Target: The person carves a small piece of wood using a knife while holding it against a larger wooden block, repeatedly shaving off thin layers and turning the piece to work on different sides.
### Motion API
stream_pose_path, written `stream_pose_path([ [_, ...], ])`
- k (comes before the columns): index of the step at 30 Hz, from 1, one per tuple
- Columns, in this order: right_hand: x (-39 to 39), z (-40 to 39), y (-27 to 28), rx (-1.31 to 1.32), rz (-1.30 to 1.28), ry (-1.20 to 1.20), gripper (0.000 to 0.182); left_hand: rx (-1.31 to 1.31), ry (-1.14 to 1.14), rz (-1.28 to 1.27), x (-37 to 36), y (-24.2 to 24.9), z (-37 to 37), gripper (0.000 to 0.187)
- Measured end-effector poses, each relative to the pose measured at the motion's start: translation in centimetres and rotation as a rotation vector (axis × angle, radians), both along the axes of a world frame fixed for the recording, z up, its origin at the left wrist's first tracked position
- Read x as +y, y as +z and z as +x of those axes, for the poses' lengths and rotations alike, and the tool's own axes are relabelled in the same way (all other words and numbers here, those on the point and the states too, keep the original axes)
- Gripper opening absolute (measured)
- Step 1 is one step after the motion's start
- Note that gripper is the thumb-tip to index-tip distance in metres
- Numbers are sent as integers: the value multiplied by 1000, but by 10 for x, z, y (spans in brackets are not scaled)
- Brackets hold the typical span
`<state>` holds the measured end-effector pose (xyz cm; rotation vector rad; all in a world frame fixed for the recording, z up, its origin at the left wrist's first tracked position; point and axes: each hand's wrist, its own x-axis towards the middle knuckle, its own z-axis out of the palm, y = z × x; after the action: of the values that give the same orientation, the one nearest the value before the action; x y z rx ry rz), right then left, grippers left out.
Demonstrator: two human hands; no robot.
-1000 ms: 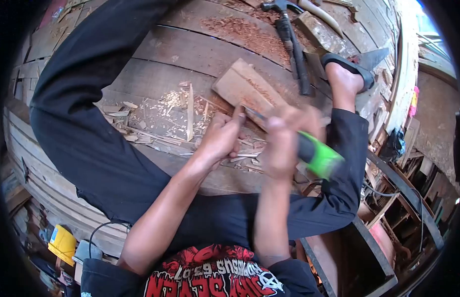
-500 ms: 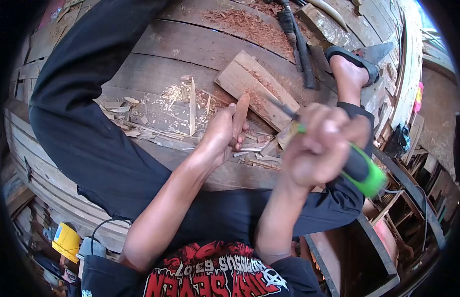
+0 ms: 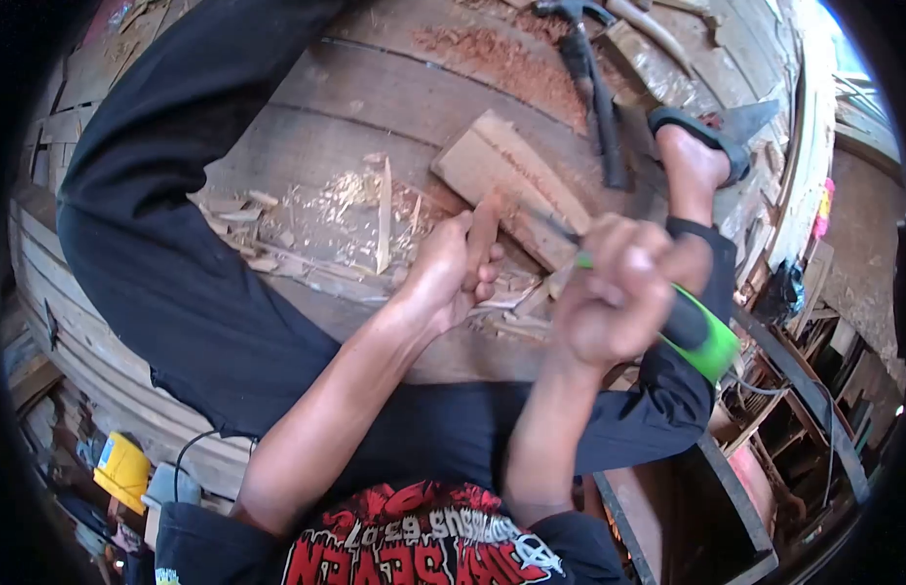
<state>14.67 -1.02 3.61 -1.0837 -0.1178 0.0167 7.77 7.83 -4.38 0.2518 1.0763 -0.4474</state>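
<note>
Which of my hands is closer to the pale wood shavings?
Left: your left hand, gripping a brown wooden piece, is just right of the pale shavings; your right hand, on the green-handled tool, is farther right.

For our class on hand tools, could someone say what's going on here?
A person sits on a plank floor. Their left hand grips a slim reddish-brown wooden piece; their right hand holds a green-and-black-handled tool, blurred, its tip beside the piece. A wooden block lies beyond, among shavings.
</note>
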Motion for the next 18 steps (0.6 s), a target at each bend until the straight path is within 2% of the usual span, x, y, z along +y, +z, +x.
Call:
stream_pose_path([
  [4,21,-9,0,-137,-493,30,24,-80,-30,-22,0,-6,-2,30],
  [6,20,-3,-2,-92,-426,45,24,-56,-40,38,-4,-6,4,31],
  [7,7,4,0,-27,-194,47,25,-47,-47,56,-4,-2,3,31],
  [10,-6,-7,-4,58,-89,38,26,-38,-90,121,-3,8,2,35],
  [12,-2,-7,-39,-139,-341,189,26,-93,-102,101,-5,4,1,37],
  [13,-1,-10,-40,-42,-355,186,24,-105,-82,134,-7,3,1,39],
  [14,-4,-1,-42,-124,-312,41,20,-91,-89,137,-8,-1,1,37],
  [16,-5,9,14,-29,-131,62,11,-24,-106,139,-9,5,0,33],
  [18,-3,-2,-3,-38,-182,64,20,-22,-74,123,-10,3,1,36],
])
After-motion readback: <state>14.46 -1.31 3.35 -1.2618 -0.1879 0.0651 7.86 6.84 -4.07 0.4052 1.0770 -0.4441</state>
